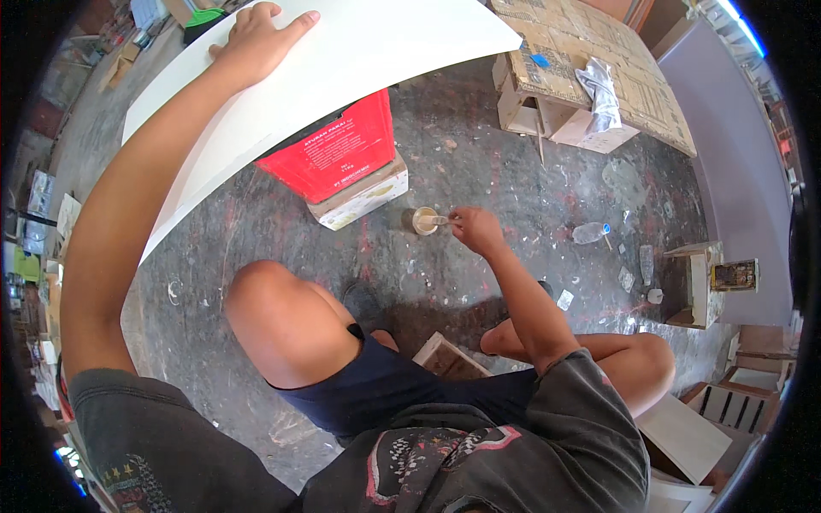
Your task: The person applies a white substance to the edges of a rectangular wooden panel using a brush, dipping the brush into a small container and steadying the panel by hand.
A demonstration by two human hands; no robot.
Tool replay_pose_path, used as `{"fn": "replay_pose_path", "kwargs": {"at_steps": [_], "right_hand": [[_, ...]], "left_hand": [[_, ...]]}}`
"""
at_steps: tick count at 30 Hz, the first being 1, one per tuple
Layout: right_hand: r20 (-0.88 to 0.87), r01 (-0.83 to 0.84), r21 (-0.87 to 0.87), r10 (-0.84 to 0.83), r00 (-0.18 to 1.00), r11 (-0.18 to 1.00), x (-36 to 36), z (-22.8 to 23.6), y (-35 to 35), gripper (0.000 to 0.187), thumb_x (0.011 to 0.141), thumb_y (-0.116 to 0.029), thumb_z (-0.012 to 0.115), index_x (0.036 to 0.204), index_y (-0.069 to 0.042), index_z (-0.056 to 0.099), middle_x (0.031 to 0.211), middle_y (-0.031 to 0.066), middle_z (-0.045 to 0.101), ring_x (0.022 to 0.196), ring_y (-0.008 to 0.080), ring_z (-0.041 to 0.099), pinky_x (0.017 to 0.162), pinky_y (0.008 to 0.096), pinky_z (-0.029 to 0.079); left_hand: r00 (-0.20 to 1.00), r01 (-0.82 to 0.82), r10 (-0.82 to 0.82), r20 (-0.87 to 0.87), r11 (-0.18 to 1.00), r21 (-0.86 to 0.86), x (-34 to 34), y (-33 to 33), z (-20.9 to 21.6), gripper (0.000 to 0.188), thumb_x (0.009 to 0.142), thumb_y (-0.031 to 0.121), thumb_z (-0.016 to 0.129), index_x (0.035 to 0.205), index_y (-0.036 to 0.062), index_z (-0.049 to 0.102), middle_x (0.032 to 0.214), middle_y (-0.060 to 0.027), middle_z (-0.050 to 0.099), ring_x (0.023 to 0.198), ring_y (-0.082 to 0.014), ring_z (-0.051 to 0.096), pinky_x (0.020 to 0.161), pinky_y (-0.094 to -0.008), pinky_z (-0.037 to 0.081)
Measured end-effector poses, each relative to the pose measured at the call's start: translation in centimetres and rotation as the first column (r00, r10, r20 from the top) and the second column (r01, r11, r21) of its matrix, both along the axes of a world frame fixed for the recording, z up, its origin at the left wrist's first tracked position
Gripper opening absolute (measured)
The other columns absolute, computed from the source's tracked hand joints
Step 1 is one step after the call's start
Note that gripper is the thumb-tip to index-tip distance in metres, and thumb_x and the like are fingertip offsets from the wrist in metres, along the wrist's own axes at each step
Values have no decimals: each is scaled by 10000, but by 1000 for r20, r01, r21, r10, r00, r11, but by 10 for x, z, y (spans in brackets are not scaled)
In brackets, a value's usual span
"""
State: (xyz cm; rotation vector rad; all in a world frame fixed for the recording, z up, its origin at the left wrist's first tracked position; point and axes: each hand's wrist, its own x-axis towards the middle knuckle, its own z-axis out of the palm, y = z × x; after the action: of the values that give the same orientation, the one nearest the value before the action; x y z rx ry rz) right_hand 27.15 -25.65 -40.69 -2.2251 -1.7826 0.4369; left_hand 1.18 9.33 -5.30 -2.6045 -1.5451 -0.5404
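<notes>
My left hand (259, 44) lies on a large white panel (359, 51), its fingers spread across the top surface. Under the panel is a red box (346, 145), which rests on a pale carton (363, 197) on the floor. In front of me, on the dark floor, stands a small cup (422, 222) with something beige in it. My right hand (475, 231) is closed on a small, flat, pale tool (440, 221) whose end dips into the cup's mouth. Whether this is a brush or a spatula cannot be made out.
Far right, flattened cardboard (590, 56) covers a low wooden unit, with a grey cloth (600, 90) over its edge. A plastic bottle (590, 232) lies on the floor among scraps. A small wooden box (694, 286) holds up a tin (735, 275) by the grey panel (753, 171).
</notes>
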Motion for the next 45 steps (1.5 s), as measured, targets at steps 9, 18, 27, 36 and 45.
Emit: {"fn": "replay_pose_path", "kwargs": {"at_steps": [9, 18, 27, 36, 45], "right_hand": [[-389, 275, 113, -212, 897, 955, 8, -37, -62, 301, 887, -231, 779, 1151, -86, 776, 909, 118, 767, 844, 271, 748, 789, 406, 584], [-417, 415, 133, -329, 847, 900, 19, -82, -85, 301, 931, -270, 743, 1155, -72, 773, 888, 141, 766, 816, 257, 742, 740, 397, 554], [-387, 351, -54, -344, 855, 935, 12, -92, -77, 360, 992, -388, 632, 1156, -100, 774, 1033, 201, 779, 993, 422, 745, 874, 489, 571], [-450, 444, 55, -375, 811, 894, 10, -106, -81, 329, 992, -311, 664, 1184, -64, 767, 1050, 231, 767, 990, 396, 754, 864, 481, 575], [-291, 435, 159, -379, 879, 886, 15, -99, -81, 324, 1020, -283, 618, 1141, 14, 663, 1025, 263, 717, 989, 472, 694, 850, 531, 532]], "left_hand": [[992, 103, -84, -90, 967, 232, 4, -9, 11, 762, 1018, 639, 597, 1487, 44, 511, 1499, -182, 567, 1392, -319, 567, 1155, -474, 412], [412, 608, -556, 722, 758, 237, 26, -202, 26, 406, 1065, 251, 670, 1378, 15, 566, 1333, -120, 661, 1285, -222, 611, 1105, -378, 461], [220, 683, 585, 781, 479, -551, -40, -267, -79, 386, 1080, 232, 535, 1407, 28, 546, 1357, -165, 654, 1286, -302, 627, 1150, -496, 476], [-349, 520, 676, 648, 716, -466, -81, -197, -95, 479, 1108, 325, 508, 1457, -3, 494, 1407, -136, 579, 1335, -279, 563, 1164, -482, 479], [-665, 476, 426, 614, 875, -91, -120, -150, -71, 598, 1040, 532, 556, 1443, 92, 593, 1380, -73, 675, 1347, -281, 606, 1166, -492, 479]]}}
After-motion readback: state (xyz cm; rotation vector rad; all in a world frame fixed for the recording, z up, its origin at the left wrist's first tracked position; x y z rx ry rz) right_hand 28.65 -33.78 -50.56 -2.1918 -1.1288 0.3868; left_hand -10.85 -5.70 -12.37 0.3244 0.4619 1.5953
